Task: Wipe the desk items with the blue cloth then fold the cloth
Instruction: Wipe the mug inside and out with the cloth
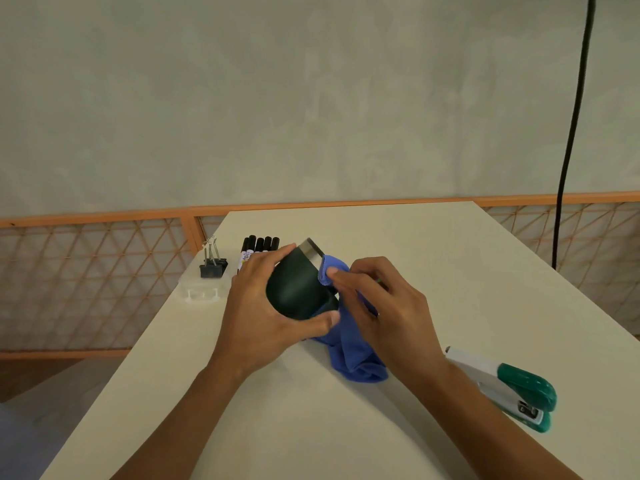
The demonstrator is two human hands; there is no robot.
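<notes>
- Pale cream desk (433,258) fills the lower view. A grey-green wall (311,98) and an orange lattice railing (86,271) stand behind it.
- Far left of the tumbler, black binder clips (212,263) stand with their wire handles up on a clear plastic box (201,292) at the desk's edge.
- Just left of the tumbler and behind it, a row of black-capped markers (259,247) lies on the desk, partly hidden by the left hand.
- The left hand (263,313) is wrapped round the dark green tumbler (298,289), fingers curled over the top of its body and thumb beneath. It holds the tumbler tilted on its side above the desk, steel rim pointing away and to the right.
- The blue cloth (353,355) touches the tumbler's right side near the rim. From there it hangs down, and its bunched lower end rests on the desk below and right of the tumbler.
- The right hand (388,306), just right of the tumbler, pinches the cloth's upper part and presses it against the tumbler's wall with its fingertips.
- Well right of the tumbler and nearer the viewer, a green-and-white stapler (512,389) lies at the desk's edge.
- Far right of the tumbler, a black cable (571,133) hangs down the wall.
</notes>
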